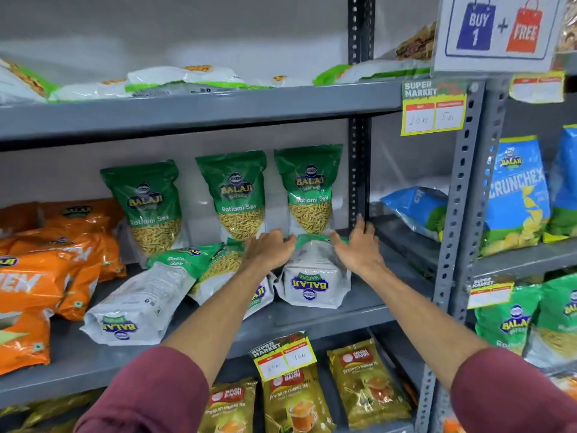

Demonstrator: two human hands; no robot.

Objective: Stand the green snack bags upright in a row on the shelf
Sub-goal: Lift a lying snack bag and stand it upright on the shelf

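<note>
My fingers are spread and loose on both hands, gripping nothing yet; they bracket the far end of one lying green snack bag [313, 276]. From the left: beyond my left hand [271, 250] and off to its left, two more flat bags [137, 303] sprawl on the shelf [359, 304], overlapping, white backs up. My left fingertips [288, 240] touch that middle bag's green top edge on its left side. The bag lies between my hands, long axis running from me toward the back wall, base end nearest me, top end under my fingers. My right hand [359, 248] rests along its right flank, fingers [337, 239] at the same top edge, thumb up near the upright post [359, 170]. Just past both sets of fingertips stand three upright bags [237, 195] in a row. Both hands sit equally close; I judge the lift wants the far end swung up.
</note>
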